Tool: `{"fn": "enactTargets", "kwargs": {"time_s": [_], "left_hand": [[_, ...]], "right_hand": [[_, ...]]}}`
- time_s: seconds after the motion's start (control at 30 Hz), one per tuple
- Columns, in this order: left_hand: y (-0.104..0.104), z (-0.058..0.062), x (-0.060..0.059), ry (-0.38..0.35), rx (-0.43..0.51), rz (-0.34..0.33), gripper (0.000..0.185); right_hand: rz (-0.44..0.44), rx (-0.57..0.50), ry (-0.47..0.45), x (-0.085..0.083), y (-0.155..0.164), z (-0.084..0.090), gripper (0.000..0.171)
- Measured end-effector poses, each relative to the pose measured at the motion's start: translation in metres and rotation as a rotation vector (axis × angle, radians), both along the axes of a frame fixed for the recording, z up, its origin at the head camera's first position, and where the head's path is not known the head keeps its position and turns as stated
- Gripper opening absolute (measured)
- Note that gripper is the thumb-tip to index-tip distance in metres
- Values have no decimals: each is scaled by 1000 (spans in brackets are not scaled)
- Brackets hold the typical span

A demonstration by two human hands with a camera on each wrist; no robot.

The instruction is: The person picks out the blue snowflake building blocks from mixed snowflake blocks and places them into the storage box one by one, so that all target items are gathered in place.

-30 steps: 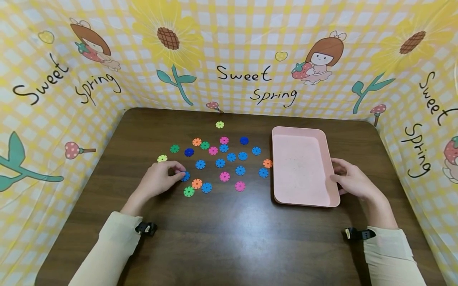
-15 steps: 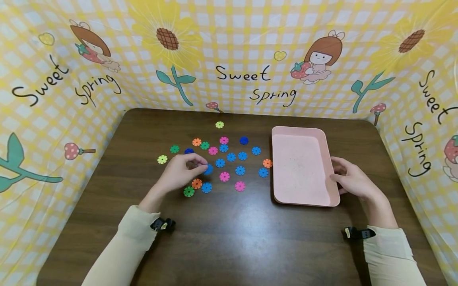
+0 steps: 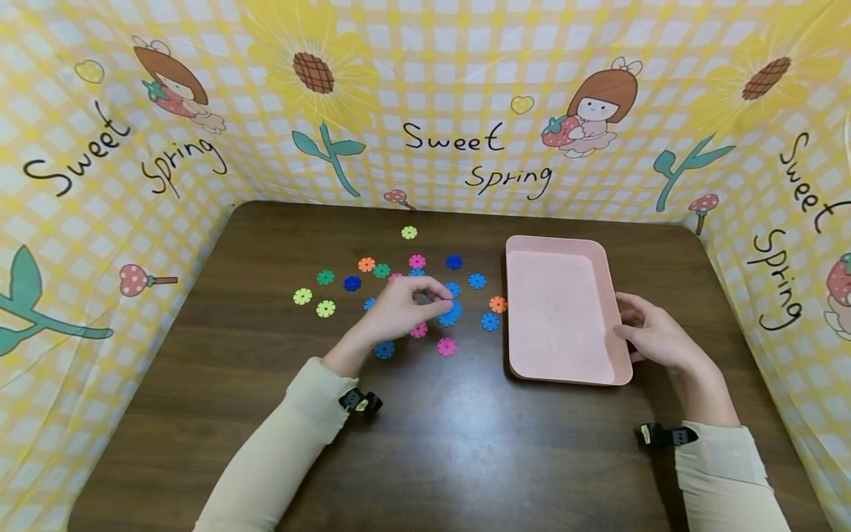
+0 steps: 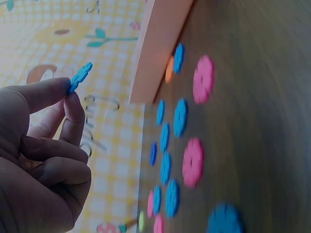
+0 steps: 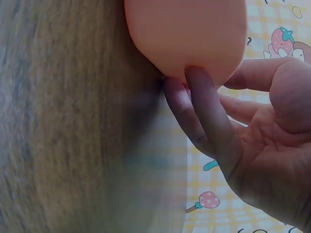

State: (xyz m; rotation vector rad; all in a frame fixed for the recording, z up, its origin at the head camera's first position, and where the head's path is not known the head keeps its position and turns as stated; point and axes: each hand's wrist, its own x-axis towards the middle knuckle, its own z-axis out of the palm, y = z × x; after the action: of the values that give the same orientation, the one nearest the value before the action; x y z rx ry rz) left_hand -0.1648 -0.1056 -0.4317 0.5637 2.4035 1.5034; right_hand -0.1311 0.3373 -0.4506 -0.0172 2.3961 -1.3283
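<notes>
Between thumb and fingertips my left hand [image 3: 407, 307] pinches a blue notched plastic disc [image 4: 80, 77], held above the table left of the pink tray [image 3: 561, 310]. In the left wrist view the disc is tilted and clear of the tabletop. My right hand [image 3: 658, 336] grips the tray's right wall, its thumb at the rim. The right wrist view shows fingers against the tray's outer side [image 5: 187, 39]. Beneath and around the left hand lie more discs, among them a pink disc [image 3: 447, 346] and an orange disc [image 3: 497, 304]; the hand hides some.
Several loose discs lie flat on the brown table [image 3: 425, 443], such as a yellow-green disc [image 3: 408, 233], a dark blue disc [image 3: 454, 262] and a green disc [image 3: 325, 277]. A yellow checked cloth [image 3: 452, 89] walls in the back and sides.
My left hand has lifted the blue disc from the left of the group and carried it right toward the tray, uncovering a yellow-green disc. The right hand and tray have stayed put.
</notes>
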Motion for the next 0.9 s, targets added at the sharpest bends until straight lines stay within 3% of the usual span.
{"fn": "enactTargets", "kwargs": {"time_s": [0.33,0.5,0.77,0.9], "left_hand": [[59,-8,-5,-75,74,-94,9],[82,-11,-6,-70,78,-150,11],[115,-25,-8,-54,41,-196,8],[126,-29,-6,-42,-40,-201,6]], "right_hand": [[-2,5,-3,-2,1,0,69],[2,-1,-4,-3,2,0,69],[2,2,-10,-4,3,1,69],[3,-2,-11,-4,3,1,69]]}}
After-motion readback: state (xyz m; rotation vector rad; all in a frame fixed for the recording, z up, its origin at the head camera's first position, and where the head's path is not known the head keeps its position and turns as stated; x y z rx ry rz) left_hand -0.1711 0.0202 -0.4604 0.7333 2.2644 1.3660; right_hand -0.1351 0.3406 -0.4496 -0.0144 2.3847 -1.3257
